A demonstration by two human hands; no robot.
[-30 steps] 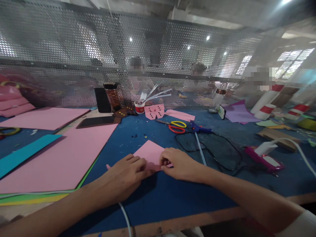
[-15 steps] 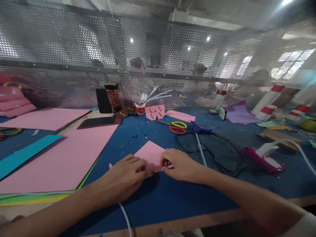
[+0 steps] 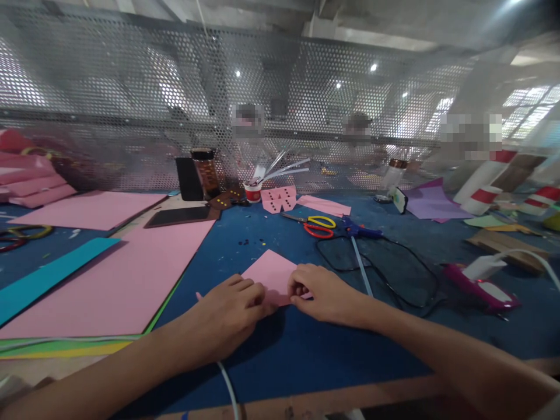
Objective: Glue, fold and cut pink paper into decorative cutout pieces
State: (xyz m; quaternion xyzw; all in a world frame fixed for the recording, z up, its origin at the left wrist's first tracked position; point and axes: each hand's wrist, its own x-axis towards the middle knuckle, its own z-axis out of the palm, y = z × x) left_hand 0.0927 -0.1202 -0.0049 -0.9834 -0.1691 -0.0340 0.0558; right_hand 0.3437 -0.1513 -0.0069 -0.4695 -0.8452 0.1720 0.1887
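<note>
A small sheet of pink paper (image 3: 270,273) lies on the blue table mat, its top corner pointing away from me. My left hand (image 3: 238,309) is closed at the sheet's near left edge, fingers curled and pressed together on it. At the near right edge, my right hand (image 3: 315,291) pinches the paper between thumb and curled fingers. Both hands cover parts of the sheet, so its full outline is hidden. Beyond it are scissors (image 3: 320,226) with red and yellow handles and a blue glue gun (image 3: 361,228) with a glue stick.
Large pink sheets (image 3: 144,268) and a teal strip (image 3: 56,277) lie at left. A dotted pink cutout (image 3: 279,199) stands by a red-and-white cup (image 3: 252,193). A black cord (image 3: 420,254) and a magenta power strip (image 3: 481,287) lie right. A perforated metal screen (image 3: 297,87) rises behind.
The view has turned slightly left, so everything sits a little farther right in the picture. Both hands keep nearly the same hold on the pink paper.
</note>
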